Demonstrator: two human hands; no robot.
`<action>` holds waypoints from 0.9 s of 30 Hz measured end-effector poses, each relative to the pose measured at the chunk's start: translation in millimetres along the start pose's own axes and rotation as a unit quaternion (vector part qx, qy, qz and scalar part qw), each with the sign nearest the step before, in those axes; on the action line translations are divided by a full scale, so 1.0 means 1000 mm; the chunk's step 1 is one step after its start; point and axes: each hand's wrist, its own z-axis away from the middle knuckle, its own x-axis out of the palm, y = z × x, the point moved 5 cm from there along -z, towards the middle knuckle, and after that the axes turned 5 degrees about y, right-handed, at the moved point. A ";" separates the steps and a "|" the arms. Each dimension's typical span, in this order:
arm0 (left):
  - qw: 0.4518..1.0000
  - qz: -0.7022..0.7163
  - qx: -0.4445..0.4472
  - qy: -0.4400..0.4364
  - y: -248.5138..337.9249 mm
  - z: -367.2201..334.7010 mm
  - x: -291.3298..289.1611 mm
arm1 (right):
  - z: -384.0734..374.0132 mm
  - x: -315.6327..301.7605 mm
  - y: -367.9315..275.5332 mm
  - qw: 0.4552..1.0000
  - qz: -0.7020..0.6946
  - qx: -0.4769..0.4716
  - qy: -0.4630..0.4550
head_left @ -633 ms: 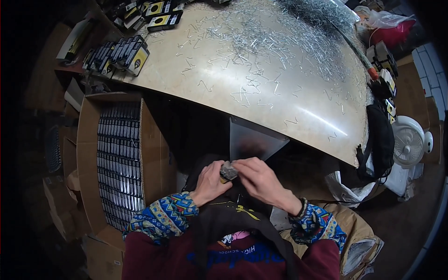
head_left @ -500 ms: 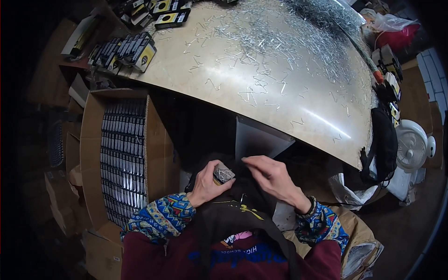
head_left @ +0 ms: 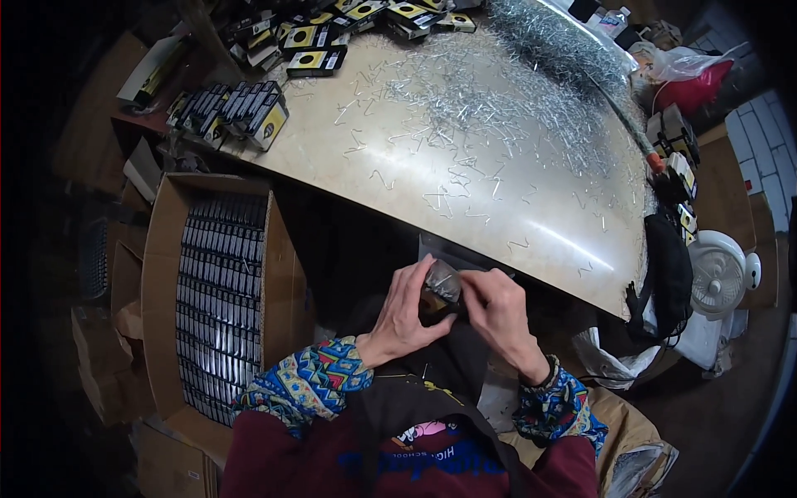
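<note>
Over my lap, my left hand [head_left: 403, 314] is wrapped round a small black-and-yellow cardboard box [head_left: 433, 304]. The box's upper end looks open and greyish, with shiny bent wire pieces [head_left: 445, 282] showing in it. My right hand [head_left: 500, 314] is closed, its thumb and forefinger pressed together at the right edge of that end; the exact spot of their grip is partly hidden. Ahead on the table [head_left: 374, 183] lie many loose bent wire hooks [head_left: 465, 112], thickening into a dense heap [head_left: 556, 50] at the far right.
At my left stands a large open carton [head_left: 270, 290] packed with rows of small boxes [head_left: 220, 307]. More small boxes [head_left: 257, 116] stand at the table's left edge, others [head_left: 365, 10] lie at the back. To the right are a white fan [head_left: 718, 274] and a black bag [head_left: 671, 261].
My right hand has come in to the box. My left hand has moved right and up with the box, turning it. The view has shifted, showing more of the table's back.
</note>
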 end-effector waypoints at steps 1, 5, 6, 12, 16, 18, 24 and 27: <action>0.998 -0.034 0.040 0.019 0.007 -0.005 -0.001 | -0.003 -0.006 0.005 0.998 0.030 0.032 0.037; 0.996 -0.060 -0.053 -0.030 -0.007 0.000 -0.002 | -0.010 -0.012 0.003 0.996 -0.065 0.058 0.028; 0.995 -0.075 -0.048 -0.045 -0.002 -0.005 -0.005 | -0.010 -0.011 0.003 0.995 -0.066 0.062 0.035; 0.988 0.088 -0.122 -0.031 -0.006 -0.018 -0.006 | -0.011 -0.009 0.002 0.992 -0.114 -0.047 0.028; 0.993 0.032 -0.090 -0.069 0.002 -0.018 -0.002 | -0.012 -0.002 0.012 0.976 -0.193 0.067 0.083; 0.996 0.017 -0.070 -0.061 0.002 -0.019 -0.004 | -0.013 -0.009 0.008 0.972 -0.178 0.002 0.154; 0.999 -0.025 -0.011 -0.026 0.008 -0.027 -0.009 | -0.001 -0.009 -0.008 0.988 -0.024 -0.129 0.083; 0.999 -0.024 -0.024 -0.021 0.008 -0.028 -0.009 | 0.004 -0.019 -0.003 0.984 -0.053 -0.093 0.140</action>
